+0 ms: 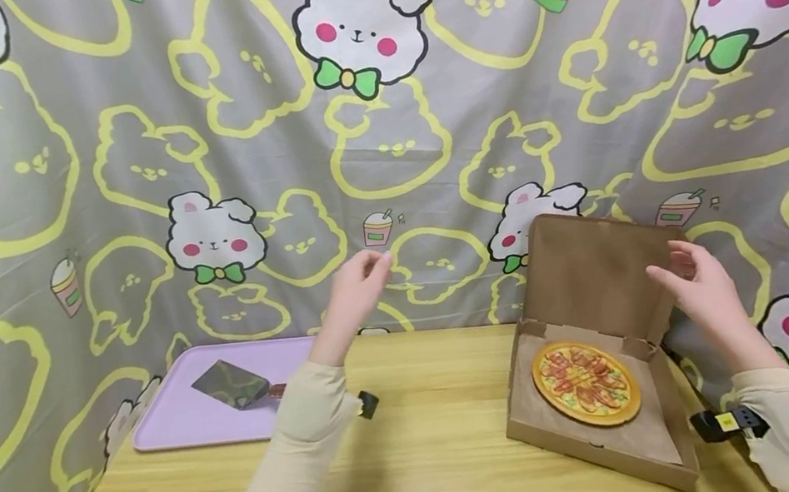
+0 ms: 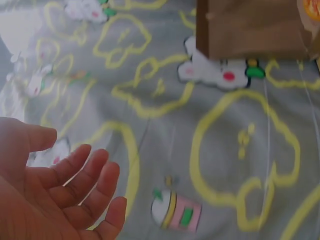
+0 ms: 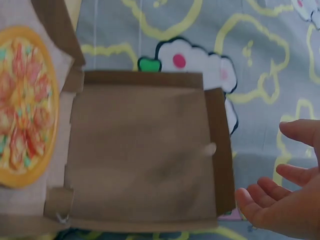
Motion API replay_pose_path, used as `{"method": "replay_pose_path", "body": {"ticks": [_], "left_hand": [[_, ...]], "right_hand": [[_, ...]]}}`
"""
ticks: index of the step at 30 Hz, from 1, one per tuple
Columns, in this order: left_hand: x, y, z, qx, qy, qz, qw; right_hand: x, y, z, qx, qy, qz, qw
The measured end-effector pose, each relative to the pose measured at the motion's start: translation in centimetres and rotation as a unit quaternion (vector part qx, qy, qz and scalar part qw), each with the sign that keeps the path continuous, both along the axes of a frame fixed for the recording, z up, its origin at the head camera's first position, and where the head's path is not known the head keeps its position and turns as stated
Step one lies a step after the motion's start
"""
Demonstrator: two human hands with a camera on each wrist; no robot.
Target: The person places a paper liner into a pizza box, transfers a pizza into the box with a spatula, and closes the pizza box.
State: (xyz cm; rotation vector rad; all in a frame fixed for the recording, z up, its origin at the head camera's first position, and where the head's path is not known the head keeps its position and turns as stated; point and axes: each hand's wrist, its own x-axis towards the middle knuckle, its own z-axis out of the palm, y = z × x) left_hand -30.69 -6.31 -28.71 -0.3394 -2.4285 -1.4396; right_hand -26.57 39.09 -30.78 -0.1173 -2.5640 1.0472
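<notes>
On the right of the table stands a cardboard pizza box with its lid raised. Inside its base lies a round pizza with a yellow rim and red toppings. My right hand is in the air beside the lid's right edge, fingers loosely bent and holding nothing; the right wrist view shows the lid close to its fingertips. My left hand is raised above the table's middle, left of the box. In the left wrist view its fingers are relaxed with nothing in them.
A lilac tray lies at the table's left, bearing a flat dark blade with a brown handle partly behind my left arm. A patterned curtain hangs along the back and sides of the wooden table.
</notes>
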Motion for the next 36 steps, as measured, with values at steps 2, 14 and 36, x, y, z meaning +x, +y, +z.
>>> {"method": "replay_pose_path", "body": {"ticks": [2,14,36], "left_hand": [[-0.5,1.6,0.3,-0.017,0.004,-0.014,0.9997],[-5.1,10.9,0.6,-0.055,-0.026,-0.087,0.9944],[-12.2,22.7,-4.1,-0.086,-0.079,-0.106,0.9875]], "right_hand": [[-0.4,0.8,0.0,-0.007,-0.012,-0.012,0.9998],[-3.4,4.1,-0.7,-0.02,-0.035,-0.07,0.9967],[-5.5,5.7,-2.7,-0.069,-0.115,-0.116,0.9842]]}}
